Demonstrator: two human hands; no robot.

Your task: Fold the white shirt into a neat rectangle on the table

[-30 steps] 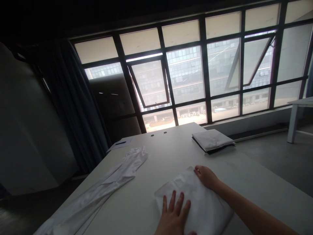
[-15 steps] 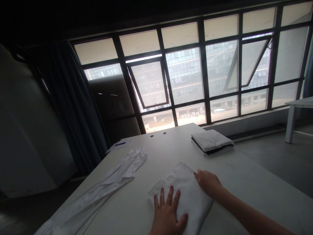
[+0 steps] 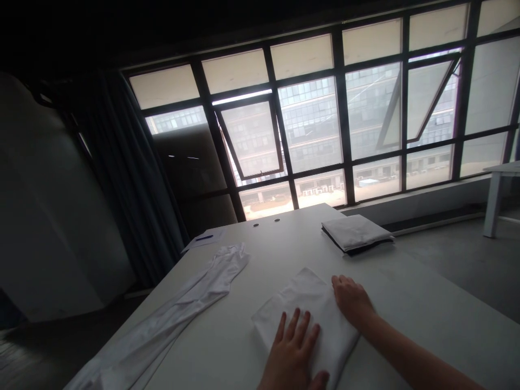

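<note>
A folded white garment (image 3: 303,292) lies on the white table in front of me, its exact kind hidden by the folds. My left hand (image 3: 293,349) rests flat on top of it, palm down with the fingers spread a little. At its right edge, my right hand (image 3: 352,300) has its fingers curled against the fabric, and the thumb is hidden. Left of both hands, another white garment (image 3: 190,303) stretches along the table, long, narrow and wrinkled.
Toward the back right of the table (image 3: 280,238) sits a folded stack (image 3: 356,232), white on top and black beneath. A paper with a blue pen (image 3: 204,238) lies at the far left edge. Windows and a dark curtain (image 3: 134,179) stand beyond; another white table (image 3: 493,200) is at right.
My left hand has slid right across the folded garment, its fingers now closer together. My right hand stays at the right edge, its fingers shifted slightly. The whole view has moved a little.
</note>
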